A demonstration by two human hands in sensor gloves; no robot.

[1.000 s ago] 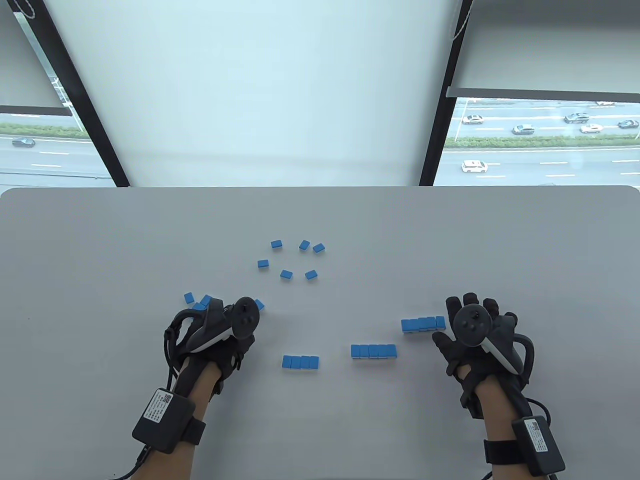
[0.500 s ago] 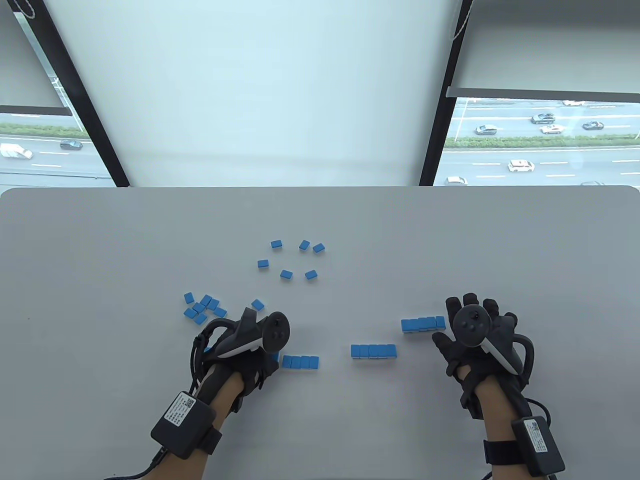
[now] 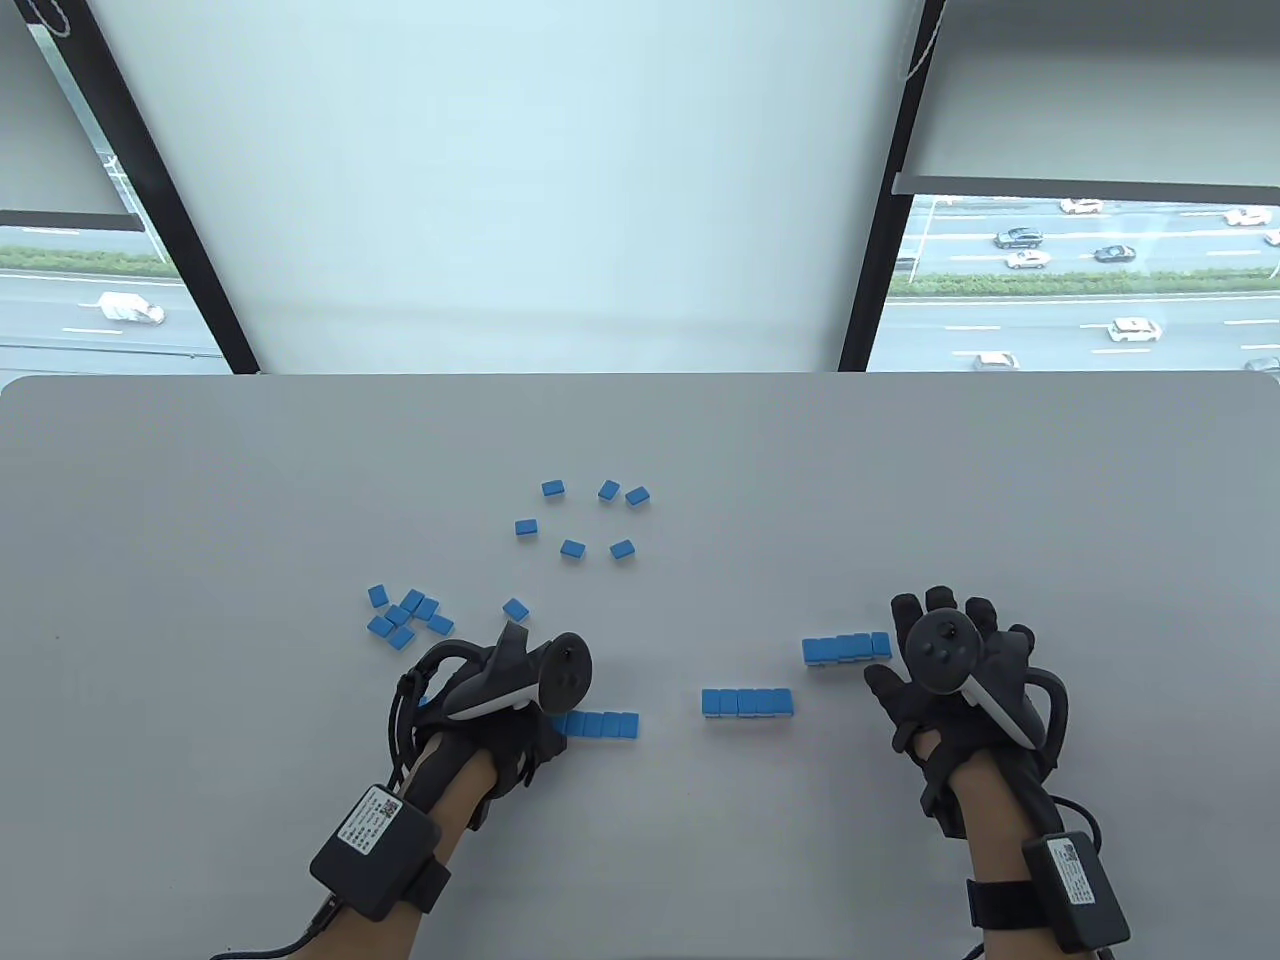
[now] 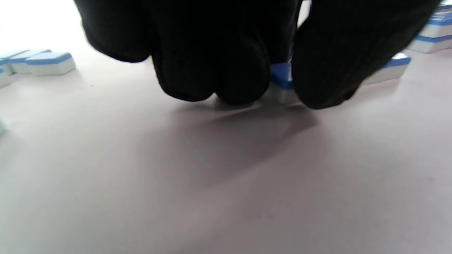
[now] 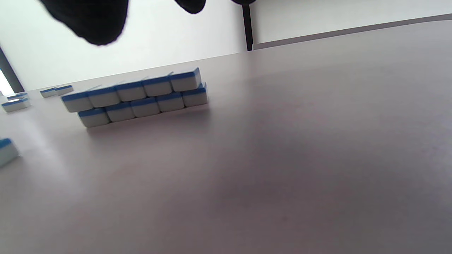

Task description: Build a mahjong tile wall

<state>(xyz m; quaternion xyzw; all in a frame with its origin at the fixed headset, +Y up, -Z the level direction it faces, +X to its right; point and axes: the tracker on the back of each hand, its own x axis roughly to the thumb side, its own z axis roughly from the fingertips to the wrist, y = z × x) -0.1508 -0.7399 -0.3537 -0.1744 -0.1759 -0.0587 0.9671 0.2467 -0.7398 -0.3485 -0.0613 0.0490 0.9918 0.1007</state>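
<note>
Left hand [image 3: 500,715] is down on the tabletop [image 3: 900,470], fingers [image 4: 212,70] and thumb pinching a blue-backed mahjong tile [image 4: 281,83] at the left end of the near-left tile row [image 3: 600,724]; in the table view the held tile is hidden under the glove and tracker, only the left wrist view shows a sliver of it between the fingertips, touching the surface. Right hand [image 3: 955,670] lies flat with fingers spread and relaxed, holding nothing, just beside the right end of the two-layer wall segment [image 3: 845,648]; the right wrist view confirms it as five tiles over five, top layer offset slightly. Middle tile row [image 3: 747,702] sits between the two, well apart from both; whether it or the near-left row is stacked I cannot tell from above. Loose tiles: a cluster [image 3: 405,616] just beyond the left hand, a single tile [image 3: 515,608] near it, and a scattered group of six [image 3: 585,518] further out toward the centre. Open room everywhere past the scattered group and to both sides; all tiles are well clear of the tabletop edges. Versus half a second ago: left hand has shifted slightly right, closing onto the end of the near-left row; right hand, rows and loose tiles unchanged. A second ago the left hand was up over the cluster.
</note>
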